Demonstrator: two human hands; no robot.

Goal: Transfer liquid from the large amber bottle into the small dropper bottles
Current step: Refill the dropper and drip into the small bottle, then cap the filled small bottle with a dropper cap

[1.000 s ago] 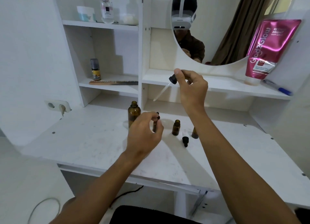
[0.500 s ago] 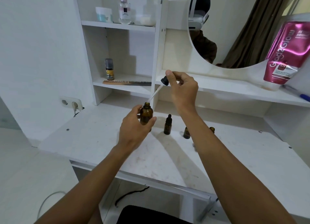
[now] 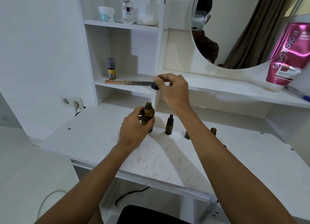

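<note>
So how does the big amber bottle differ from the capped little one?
The big amber bottle is taller and wider than the little bottle. The big amber bottle is uncapped; the little bottle wears a black dropper cap. Your left hand grips the big amber bottle; the little bottle stands untouched. Both are amber and upright.

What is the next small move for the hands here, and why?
Probably lower the dropper into the large bottle to draw liquid. The right hand pinches its black bulb, and its glass tip points down at the open mouth, seemingly just above it. The left hand grips the bottle upright, so it looks steady.
</note>
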